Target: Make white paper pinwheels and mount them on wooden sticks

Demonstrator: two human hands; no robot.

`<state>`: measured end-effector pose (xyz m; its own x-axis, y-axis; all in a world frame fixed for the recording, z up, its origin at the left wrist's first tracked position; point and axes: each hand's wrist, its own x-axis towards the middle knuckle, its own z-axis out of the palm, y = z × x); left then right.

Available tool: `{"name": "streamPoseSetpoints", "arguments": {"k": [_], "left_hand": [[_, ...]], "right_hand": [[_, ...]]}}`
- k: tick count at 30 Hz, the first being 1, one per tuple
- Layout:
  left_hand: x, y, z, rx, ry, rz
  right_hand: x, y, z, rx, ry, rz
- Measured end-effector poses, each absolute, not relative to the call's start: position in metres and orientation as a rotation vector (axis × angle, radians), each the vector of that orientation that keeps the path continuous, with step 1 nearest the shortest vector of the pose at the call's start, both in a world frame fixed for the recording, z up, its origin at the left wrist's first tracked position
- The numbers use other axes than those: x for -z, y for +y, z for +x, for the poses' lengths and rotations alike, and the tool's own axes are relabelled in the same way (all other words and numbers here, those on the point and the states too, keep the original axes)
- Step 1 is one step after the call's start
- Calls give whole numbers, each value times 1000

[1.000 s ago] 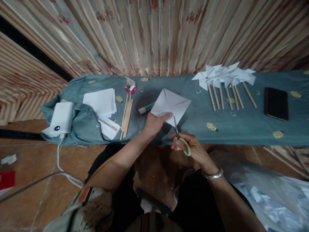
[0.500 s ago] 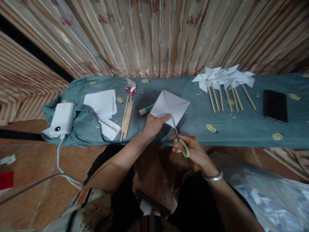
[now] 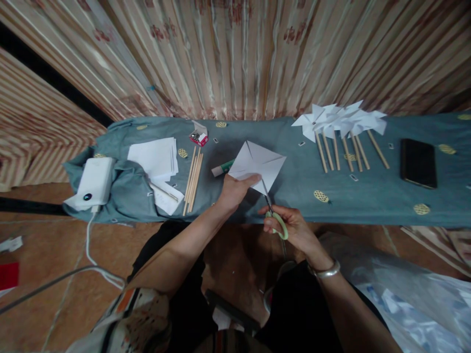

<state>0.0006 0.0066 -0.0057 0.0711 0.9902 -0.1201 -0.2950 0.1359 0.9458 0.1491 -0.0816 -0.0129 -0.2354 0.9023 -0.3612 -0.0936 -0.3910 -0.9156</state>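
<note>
A square of white paper (image 3: 263,159), slit inward from its corners, is pinched at its near left side by my left hand (image 3: 237,189), thumb on top. My right hand (image 3: 290,224) grips a pair of scissors (image 3: 280,225) with pale green handles. The scissor blades lie at the paper's near corner and point toward its middle. Partly under the paper, to the left, lies a glue stick (image 3: 222,168) with a green and white body. The fingers of my left hand beneath the paper are hidden.
Left of the paper are wooden sticks (image 3: 195,179), a small red box (image 3: 199,135), white paper sheets (image 3: 154,154), a pen (image 3: 164,191) and a white power bank (image 3: 94,181). At right lie several paper pinwheels (image 3: 342,120) and a black phone (image 3: 418,163).
The far part of the paper has dipped slightly toward me and left. Both hands keep their hold, and the scissors stay at the near corner.
</note>
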Motion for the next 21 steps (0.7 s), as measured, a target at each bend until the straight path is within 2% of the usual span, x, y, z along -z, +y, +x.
{"name": "streamPoseSetpoints", "arguments": {"k": [21], "left_hand": [[5,2,1,-1116,1106,951]], "right_hand": [[14,-82,146,-1665,-1012,-1302]]}}
